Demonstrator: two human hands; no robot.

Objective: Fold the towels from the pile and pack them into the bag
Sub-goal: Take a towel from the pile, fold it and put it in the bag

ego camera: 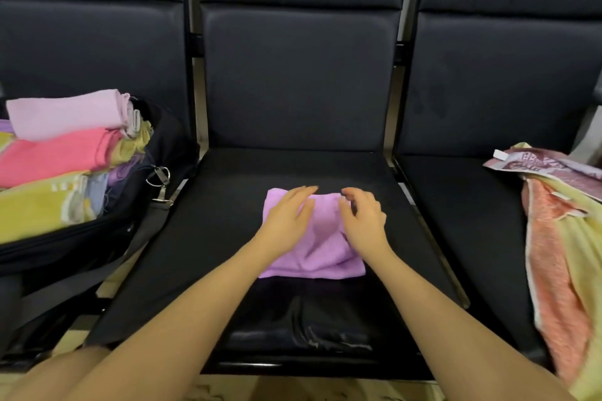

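A folded lilac towel (pixel 321 254) lies on the middle black seat (pixel 228 238). My left hand (pixel 286 216) lies flat on its left half with straight fingers. My right hand (pixel 363 218) hovers over or touches its right half, fingers loosely curled, holding nothing that I can see. An open black bag (pixel 97 238) stands on the left seat, stuffed with folded towels (pixel 58 153) in pink, yellow and purple. The pile of unfolded towels (pixel 560 238), orange, yellow and maroon, hangs over the right seat.
Three black padded seats with metal frames form a row. A metal clip and strap (pixel 161 185) hang from the bag toward the middle seat. Pale floor shows below the seat's front edge.
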